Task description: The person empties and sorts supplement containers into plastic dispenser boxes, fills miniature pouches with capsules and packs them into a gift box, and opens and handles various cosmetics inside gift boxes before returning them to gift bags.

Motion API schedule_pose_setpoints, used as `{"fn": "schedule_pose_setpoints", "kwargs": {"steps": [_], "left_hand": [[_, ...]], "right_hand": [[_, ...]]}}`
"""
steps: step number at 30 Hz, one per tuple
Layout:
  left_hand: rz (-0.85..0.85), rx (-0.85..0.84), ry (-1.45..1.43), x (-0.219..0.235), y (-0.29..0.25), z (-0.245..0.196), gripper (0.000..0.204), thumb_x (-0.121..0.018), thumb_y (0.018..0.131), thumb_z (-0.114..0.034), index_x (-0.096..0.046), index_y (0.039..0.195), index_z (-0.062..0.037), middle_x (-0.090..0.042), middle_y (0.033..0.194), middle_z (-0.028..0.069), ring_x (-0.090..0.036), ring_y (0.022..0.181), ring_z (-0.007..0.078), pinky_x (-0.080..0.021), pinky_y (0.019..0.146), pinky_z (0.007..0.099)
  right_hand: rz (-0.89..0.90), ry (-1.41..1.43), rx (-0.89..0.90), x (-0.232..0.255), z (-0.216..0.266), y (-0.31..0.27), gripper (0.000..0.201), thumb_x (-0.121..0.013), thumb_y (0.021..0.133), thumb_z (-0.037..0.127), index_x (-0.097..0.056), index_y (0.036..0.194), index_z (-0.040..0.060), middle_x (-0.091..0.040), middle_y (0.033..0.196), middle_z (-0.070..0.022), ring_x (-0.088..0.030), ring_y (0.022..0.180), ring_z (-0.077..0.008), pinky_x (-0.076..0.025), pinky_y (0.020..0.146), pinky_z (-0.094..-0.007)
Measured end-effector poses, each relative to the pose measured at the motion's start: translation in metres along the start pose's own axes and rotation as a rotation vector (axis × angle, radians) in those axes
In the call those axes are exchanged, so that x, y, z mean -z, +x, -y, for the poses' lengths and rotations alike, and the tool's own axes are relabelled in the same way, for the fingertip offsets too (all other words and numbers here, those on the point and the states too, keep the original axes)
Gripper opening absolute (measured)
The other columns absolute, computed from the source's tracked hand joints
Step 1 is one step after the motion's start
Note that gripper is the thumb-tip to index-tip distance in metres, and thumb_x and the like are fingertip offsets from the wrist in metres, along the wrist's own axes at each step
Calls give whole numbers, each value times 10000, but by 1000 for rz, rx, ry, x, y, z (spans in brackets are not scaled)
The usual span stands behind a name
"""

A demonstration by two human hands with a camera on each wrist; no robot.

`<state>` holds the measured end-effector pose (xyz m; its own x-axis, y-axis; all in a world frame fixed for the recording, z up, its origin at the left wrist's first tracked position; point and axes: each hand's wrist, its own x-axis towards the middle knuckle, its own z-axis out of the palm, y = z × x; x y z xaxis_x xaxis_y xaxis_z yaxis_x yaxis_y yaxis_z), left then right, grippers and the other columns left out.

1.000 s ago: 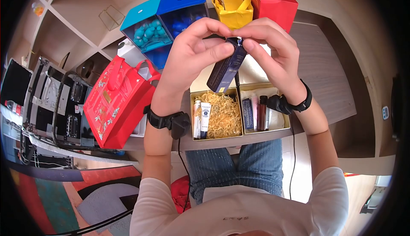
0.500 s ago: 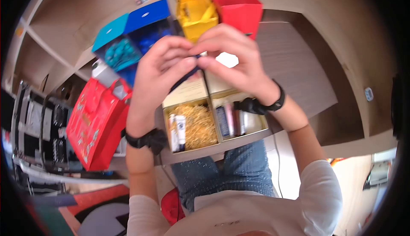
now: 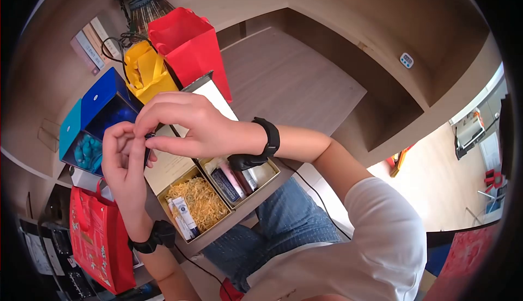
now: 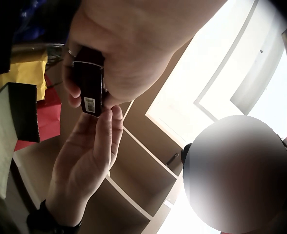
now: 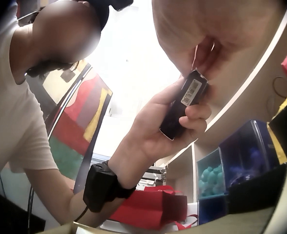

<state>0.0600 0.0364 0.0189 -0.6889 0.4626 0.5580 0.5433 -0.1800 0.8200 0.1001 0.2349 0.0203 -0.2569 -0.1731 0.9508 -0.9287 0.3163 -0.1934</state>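
A slim dark-blue carton [image 5: 178, 113] with a white barcode label is in my left hand [image 3: 124, 162], held between thumb and fingers. At the carton's end, my right hand [image 3: 188, 124] pinches with thumb and fingertips. Both hands meet above the open gift box [image 3: 158, 171], and the head view hides most of the carton behind them. In the gift box's left half, white tubes [image 3: 182, 212] lie on shredded paper filler [image 3: 204, 206]. The right half holds a dark-blue pack [image 3: 224, 185], a pink tube [image 3: 233, 180] and other slim items.
A red floral gift bag [image 3: 98, 241] stands at the left. Behind it are a teal box [image 3: 70, 124] and a blue box [image 3: 103, 97]. A yellow bag [image 3: 147, 75] and a red bag [image 3: 193, 56] stand at the back. Cables run from both wrist cameras.
The head view has swung right, so both hands and the table items appear further left. My hands stay together on the carton, which is now mostly out of sight in the head view.
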Motion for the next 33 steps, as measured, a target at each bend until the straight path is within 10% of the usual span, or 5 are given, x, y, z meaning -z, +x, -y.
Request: {"fn": "schedule_pose_setpoints", "kwargs": {"steps": [5, 21, 28, 33], "left_hand": [[35, 70, -124, 8, -1, -9, 237, -585, 1026, -69, -508, 1242, -10, -685, 1066, 90, -611, 683, 80, -455, 571, 197], [175, 115, -302, 7, -2, -18, 557, -791, 851, -186, -476, 1272, -1, -657, 1011, 97, -609, 691, 98, -448, 549, 189], [158, 134, -171, -2, -6, -29, 667, -842, 785, -54, -456, 1329, -44, -673, 1107, 94, -659, 1085, 171, -539, 887, 271], [245, -22, -131, 1, 0, -15, 600, -840, 835, -15, -456, 1295, -28, -674, 1093, 88, -667, 1071, 156, -527, 948, 298]], "right_hand": [[52, 357, -310, 4, 4, 3, 257, -776, 882, 44, -718, 1133, 34, -709, 1072, -70, -693, 942, -153, -555, 841, -294], [77, 452, -140, 6, 0, 2, 160, -823, 843, 61, -770, 991, 31, -729, 967, -80, -699, 971, -207, -546, 843, -315], [183, 444, -340, 9, 5, 5, 140, -811, 864, 72, -763, 993, 48, -667, 980, -39, -661, 906, -127, -524, 789, -263], [172, 486, -308, 4, -2, 3, 143, -779, 886, 34, -748, 1023, 7, -665, 1029, -51, -612, 873, -112, -499, 800, -257]]}}
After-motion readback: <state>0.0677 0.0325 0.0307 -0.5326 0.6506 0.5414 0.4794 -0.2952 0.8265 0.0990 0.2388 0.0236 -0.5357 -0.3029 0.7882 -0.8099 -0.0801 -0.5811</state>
